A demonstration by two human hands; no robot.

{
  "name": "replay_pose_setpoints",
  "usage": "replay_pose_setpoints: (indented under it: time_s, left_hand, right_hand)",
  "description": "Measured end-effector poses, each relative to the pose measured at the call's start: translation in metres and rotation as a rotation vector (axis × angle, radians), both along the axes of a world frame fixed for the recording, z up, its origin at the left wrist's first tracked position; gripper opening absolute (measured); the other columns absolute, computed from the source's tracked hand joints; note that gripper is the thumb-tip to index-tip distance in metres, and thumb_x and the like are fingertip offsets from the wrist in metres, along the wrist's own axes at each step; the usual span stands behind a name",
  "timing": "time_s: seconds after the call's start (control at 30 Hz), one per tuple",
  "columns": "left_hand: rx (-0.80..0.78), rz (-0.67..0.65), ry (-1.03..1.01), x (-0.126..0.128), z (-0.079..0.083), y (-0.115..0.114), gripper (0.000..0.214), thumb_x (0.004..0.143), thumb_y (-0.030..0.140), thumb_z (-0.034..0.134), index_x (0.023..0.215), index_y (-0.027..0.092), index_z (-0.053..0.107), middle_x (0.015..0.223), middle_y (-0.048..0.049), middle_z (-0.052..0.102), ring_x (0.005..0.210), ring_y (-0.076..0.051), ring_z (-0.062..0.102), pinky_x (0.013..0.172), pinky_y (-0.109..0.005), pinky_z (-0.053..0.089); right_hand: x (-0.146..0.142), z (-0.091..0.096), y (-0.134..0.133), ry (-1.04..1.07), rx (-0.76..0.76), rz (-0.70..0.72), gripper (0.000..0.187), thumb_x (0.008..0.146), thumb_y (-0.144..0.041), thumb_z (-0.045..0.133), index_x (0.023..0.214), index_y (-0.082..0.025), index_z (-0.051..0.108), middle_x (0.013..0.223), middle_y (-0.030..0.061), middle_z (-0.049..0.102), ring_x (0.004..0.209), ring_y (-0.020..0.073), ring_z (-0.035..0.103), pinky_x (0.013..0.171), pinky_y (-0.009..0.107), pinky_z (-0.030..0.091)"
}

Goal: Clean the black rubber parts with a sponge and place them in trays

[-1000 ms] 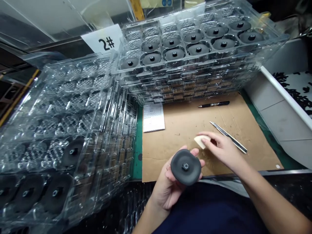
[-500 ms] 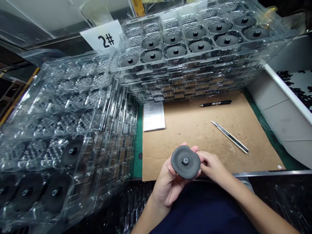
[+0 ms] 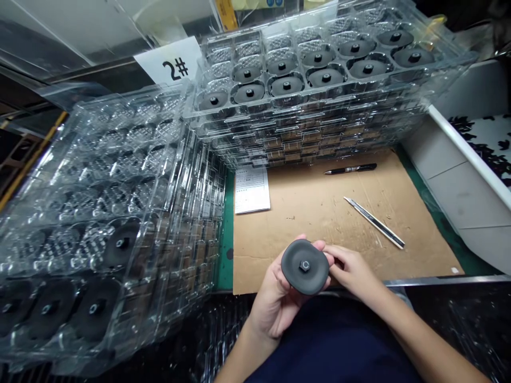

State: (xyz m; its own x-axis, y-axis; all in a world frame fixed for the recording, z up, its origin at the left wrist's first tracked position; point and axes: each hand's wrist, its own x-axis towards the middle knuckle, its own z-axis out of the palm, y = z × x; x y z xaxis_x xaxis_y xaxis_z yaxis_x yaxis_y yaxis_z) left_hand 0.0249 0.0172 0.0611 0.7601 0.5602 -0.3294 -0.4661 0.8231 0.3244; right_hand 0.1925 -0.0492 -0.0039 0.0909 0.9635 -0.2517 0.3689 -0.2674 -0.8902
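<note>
My left hand [image 3: 275, 303] cups a dark grey rounded rubber disc [image 3: 305, 266] with a small metal nut at its centre, held face up over the near edge of the cardboard sheet [image 3: 319, 213]. My right hand [image 3: 351, 271] has its fingers curled against the disc's right rim, and whatever lies under those fingers is hidden. A pale eraser-like piece seen earlier in that hand is out of sight.
Clear blister trays [image 3: 99, 213] with a few black discs are stacked at left. A taller tray stack [image 3: 311, 96] with discs on top stands behind. On the cardboard lie a utility knife [image 3: 375, 222], a pen [image 3: 351, 169] and a paper slip [image 3: 250, 190]. A white bin [image 3: 467, 175] is at right.
My right hand came in from over the cardboard, where it held a pale piece, to the disc's right rim. The disc has stayed in my left hand.
</note>
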Motion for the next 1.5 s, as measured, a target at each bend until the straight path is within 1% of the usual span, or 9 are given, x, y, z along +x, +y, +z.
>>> replay_pose_setpoints:
  time_s: [0.43,0.63,0.77,0.9,1.0,1.13,1.23,1.33,1.5]
  left_hand:
    - [0.003,0.004,0.023,-0.002,0.002,-0.007,0.056,0.074,0.033,0.068,0.125,0.02,0.05,0.132,-0.0135,0.048,0.118,-0.033,0.048,0.092,-0.037,0.048]
    - [0.039,0.005,0.034,0.003,0.002,-0.007,0.054,0.075,0.032,0.068,0.125,0.02,0.052,0.13,-0.0127,0.051,0.115,-0.032,0.051,0.09,-0.037,0.049]
    - [0.057,0.034,0.103,0.004,-0.002,-0.008,0.051,0.077,0.031,0.067,0.124,0.021,0.053,0.124,-0.0098,0.056,0.112,-0.022,0.054,0.096,-0.031,0.044]
    - [0.086,0.056,0.194,-0.001,-0.008,-0.008,0.053,0.075,0.033,0.068,0.124,0.021,0.053,0.13,-0.0104,0.052,0.117,-0.021,0.05,0.098,-0.028,0.041]
    - [0.112,0.097,0.226,-0.002,-0.01,-0.006,0.055,0.07,0.035,0.072,0.121,0.023,0.055,0.128,-0.0085,0.053,0.112,-0.02,0.053,0.092,-0.028,0.045]
    - [0.13,0.079,0.276,0.004,-0.006,-0.003,0.051,0.073,0.03,0.071,0.121,0.024,0.056,0.126,-0.008,0.056,0.114,-0.02,0.053,0.092,-0.024,0.044]
    - [0.14,0.098,0.265,0.004,-0.003,0.0,0.058,0.067,0.033,0.075,0.121,0.025,0.056,0.128,-0.0085,0.054,0.114,-0.024,0.053,0.091,-0.028,0.046]
    - [0.147,0.118,0.233,0.0,-0.003,0.002,0.061,0.062,0.034,0.078,0.119,0.027,0.057,0.127,-0.0076,0.055,0.113,-0.028,0.054,0.093,-0.033,0.046]
    - [0.144,0.115,0.205,0.001,0.001,0.001,0.057,0.066,0.03,0.076,0.119,0.027,0.057,0.127,-0.0073,0.055,0.115,-0.028,0.053,0.096,-0.035,0.044]
  right_hand:
    - [0.008,0.015,0.001,-0.054,0.048,-0.115,0.027,0.087,-0.034,0.048,0.106,-0.021,0.063,0.104,0.0056,0.065,0.091,0.0179,0.061,0.073,0.028,0.049]
    - [0.01,0.077,0.003,-0.188,0.262,-0.291,0.026,0.086,-0.026,0.053,0.111,-0.029,0.06,0.111,-0.0007,0.061,0.098,0.014,0.057,0.077,0.023,0.046]
    - [-0.005,0.105,0.01,-0.276,0.555,-0.048,0.034,0.086,-0.012,0.051,0.118,-0.023,0.054,0.103,0.0023,0.062,0.09,0.0136,0.055,0.078,0.028,0.042]
    - [-0.006,0.105,0.011,-0.261,0.454,0.154,0.028,0.086,-0.01,0.048,0.11,-0.022,0.056,0.083,0.0007,0.061,0.074,0.012,0.052,0.068,0.028,0.04]
    - [-0.004,0.105,0.01,-0.257,0.407,0.053,0.031,0.086,-0.012,0.05,0.114,-0.024,0.056,0.091,0.0014,0.062,0.078,0.0118,0.053,0.069,0.027,0.041]
    - [-0.011,0.104,0.014,-0.225,0.567,-0.002,0.031,0.086,-0.01,0.049,0.114,-0.021,0.056,0.096,0.004,0.063,0.082,0.0143,0.055,0.073,0.03,0.042]
    - [-0.01,0.096,0.008,-0.082,0.38,0.061,0.025,0.087,-0.014,0.048,0.106,-0.025,0.06,0.091,-0.0005,0.064,0.076,0.0104,0.056,0.069,0.025,0.043]
    - [-0.003,0.08,-0.007,0.087,0.157,-0.037,0.019,0.088,-0.022,0.051,0.101,-0.03,0.062,0.096,-0.0039,0.065,0.086,0.0086,0.059,0.072,0.018,0.046]
    - [-0.002,0.064,-0.017,0.171,0.09,-0.239,0.019,0.088,-0.029,0.052,0.104,-0.028,0.063,0.104,-0.0015,0.065,0.094,0.0119,0.061,0.079,0.019,0.049]
